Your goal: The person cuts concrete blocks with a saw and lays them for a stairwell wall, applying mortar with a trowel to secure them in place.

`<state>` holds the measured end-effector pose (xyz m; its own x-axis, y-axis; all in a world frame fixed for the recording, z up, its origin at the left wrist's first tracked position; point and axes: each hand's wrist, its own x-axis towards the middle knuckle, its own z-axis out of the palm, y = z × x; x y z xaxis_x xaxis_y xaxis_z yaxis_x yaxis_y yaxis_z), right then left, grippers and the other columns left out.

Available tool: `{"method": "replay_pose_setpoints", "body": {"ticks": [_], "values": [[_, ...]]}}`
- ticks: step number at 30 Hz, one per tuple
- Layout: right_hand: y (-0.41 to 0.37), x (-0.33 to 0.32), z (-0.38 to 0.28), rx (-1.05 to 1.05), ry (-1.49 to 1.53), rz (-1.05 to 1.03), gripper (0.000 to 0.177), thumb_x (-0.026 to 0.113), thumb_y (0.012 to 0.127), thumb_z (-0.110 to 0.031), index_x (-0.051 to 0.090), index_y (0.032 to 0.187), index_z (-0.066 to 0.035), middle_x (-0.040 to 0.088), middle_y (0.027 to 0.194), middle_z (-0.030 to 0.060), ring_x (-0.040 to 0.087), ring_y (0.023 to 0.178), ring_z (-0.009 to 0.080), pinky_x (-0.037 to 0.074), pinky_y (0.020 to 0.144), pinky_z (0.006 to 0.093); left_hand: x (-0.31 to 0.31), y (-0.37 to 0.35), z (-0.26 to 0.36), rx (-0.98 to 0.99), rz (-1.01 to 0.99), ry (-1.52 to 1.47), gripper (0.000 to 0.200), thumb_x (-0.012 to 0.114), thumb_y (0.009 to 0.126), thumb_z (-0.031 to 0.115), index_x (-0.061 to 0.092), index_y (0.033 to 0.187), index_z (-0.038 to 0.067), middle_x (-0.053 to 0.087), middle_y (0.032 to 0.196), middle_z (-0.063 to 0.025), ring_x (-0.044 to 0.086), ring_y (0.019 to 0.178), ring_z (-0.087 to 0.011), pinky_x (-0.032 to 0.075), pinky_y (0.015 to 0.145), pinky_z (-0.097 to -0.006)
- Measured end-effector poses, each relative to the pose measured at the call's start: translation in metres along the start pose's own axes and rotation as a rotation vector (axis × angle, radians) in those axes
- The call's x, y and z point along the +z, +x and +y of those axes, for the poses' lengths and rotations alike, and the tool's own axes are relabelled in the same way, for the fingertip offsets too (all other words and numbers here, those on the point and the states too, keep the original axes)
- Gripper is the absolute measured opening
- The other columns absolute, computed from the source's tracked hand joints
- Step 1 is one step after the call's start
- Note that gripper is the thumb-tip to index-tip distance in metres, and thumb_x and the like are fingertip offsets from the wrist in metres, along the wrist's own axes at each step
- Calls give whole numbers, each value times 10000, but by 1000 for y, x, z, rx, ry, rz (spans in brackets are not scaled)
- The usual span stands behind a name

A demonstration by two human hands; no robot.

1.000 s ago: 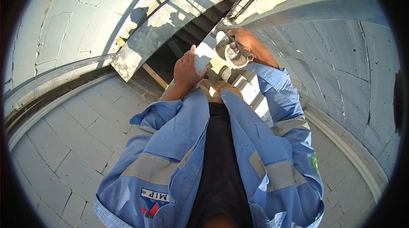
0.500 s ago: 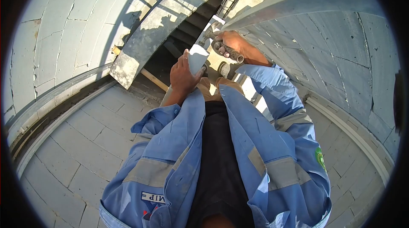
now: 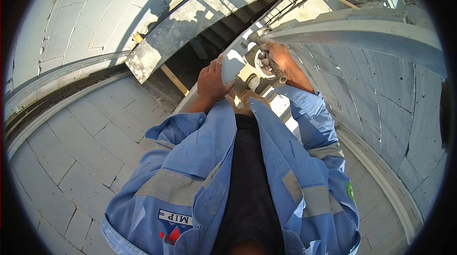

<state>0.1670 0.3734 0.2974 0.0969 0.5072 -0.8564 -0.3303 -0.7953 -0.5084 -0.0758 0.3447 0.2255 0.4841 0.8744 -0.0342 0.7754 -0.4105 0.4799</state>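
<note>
Two hands busy | left hand [image 3: 212,83] wraps the pale flat piece [image 3: 233,63], just beyond the jacket [image 3: 200,160] | right hand [image 3: 280,57] fisted on a ribbed handle [image 3: 272,67] just right of it | progress: mid-job, I'd judge (nothing set down yet); block wall [image 3: 381,83] at right already laid.
</note>
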Motion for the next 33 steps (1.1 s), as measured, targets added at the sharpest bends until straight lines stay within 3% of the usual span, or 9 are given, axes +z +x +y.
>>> {"method": "replay_pose_setpoints", "body": {"ticks": [3,7,9,15,19,21,23,29,33], "values": [[9,-9,2,207,119,-154,394,422,960,-134,490,1346,-87,500,654,20,449,434,97,369,343,266,-1,-2,-1,-11,-27,22,912,747,728,488,371,1424,34,566,1242,-148,616,1052,-307,474,903,-394],[0,2,3,102,-74,-5,373,428,963,-137,503,1323,-75,498,645,38,448,411,107,359,329,267,2,0,2,-3,-29,4,913,745,727,492,374,1421,29,568,1230,-149,613,1043,-317,473,904,-401],[-7,0,1,85,-169,-74,392,436,959,-140,494,1340,-69,504,643,42,448,401,107,355,325,276,-1,-4,-2,-48,-25,9,910,742,727,497,380,1417,25,569,1226,-150,612,1041,-321,473,905,-402],[-46,11,-2,-79,-58,-76,514,421,944,-144,390,1457,-139,510,705,23,411,436,74,351,370,222,-2,-4,-1,-36,-68,-27,898,705,744,548,408,1399,10,589,1190,-181,603,1057,-329,456,930,-411],[-27,-4,11,-66,-65,-30,486,432,944,-143,425,1430,-143,512,665,17,421,433,76,338,368,237,3,-6,-3,-37,-44,-33,930,703,730,578,403,1405,14,590,1214,-188,601,1076,-321,447,944,-407],[-19,-15,9,133,163,-175,519,434,949,-150,373,1465,-150,497,675,12,412,436,74,341,373,233,3,-6,-4,-42,-34,-33,933,703,729,579,401,1405,12,592,1209,-187,602,1073,-321,447,945,-406],[-25,-8,13,59,-25,-156,549,413,957,-161,296,1492,-131,453,697,9,392,439,61,346,361,219,6,-6,-2,-37,-29,-40,937,703,728,581,399,1406,11,594,1205,-187,603,1070,-320,447,945,-405],[-53,9,13,-68,-213,-8,580,462,892,-157,379,1466,-140,500,667,6,415,442,71,335,378,215,2,-5,-3,-40,-10,-96,1031,741,690,593,359,1418,-28,590,1191,-205,593,1080,-334,432,971,-408],[-67,4,37,-214,-338,2,588,531,937,-212,332,1480,-108,498,662,-9,410,442,58,337,389,212,-8,-14,-8,-81,191,-122,1161,761,627,651,307,1430,-55,563,1220,-219,535,1167,-334,348,1055,-502]]}}
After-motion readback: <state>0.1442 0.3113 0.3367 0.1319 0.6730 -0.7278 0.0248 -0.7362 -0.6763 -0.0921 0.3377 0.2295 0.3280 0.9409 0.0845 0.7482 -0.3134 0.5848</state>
